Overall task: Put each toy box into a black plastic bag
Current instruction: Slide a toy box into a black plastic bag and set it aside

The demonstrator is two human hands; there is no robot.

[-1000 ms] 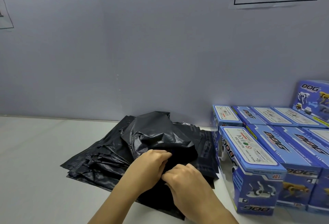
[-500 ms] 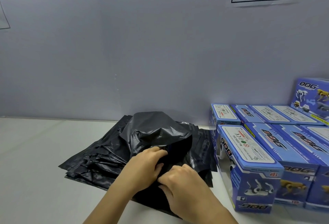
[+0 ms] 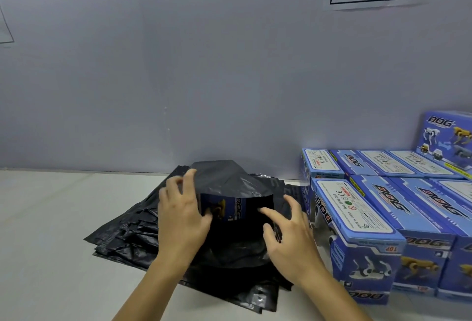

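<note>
Sitting inside the open black bag (image 3: pixel 224 175), a toy box (image 3: pixel 223 209) shows.

Boxes (image 3: pixel 383 218) crowd right; table (image 3: pixel 46 218) left open.

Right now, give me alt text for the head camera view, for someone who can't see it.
Two bare hands, left hand and right hand, hold a black plastic bag partly covering a blue toy box, atop a pile of flat black bags. More blue toy boxes stand to the right on a white table.
</note>
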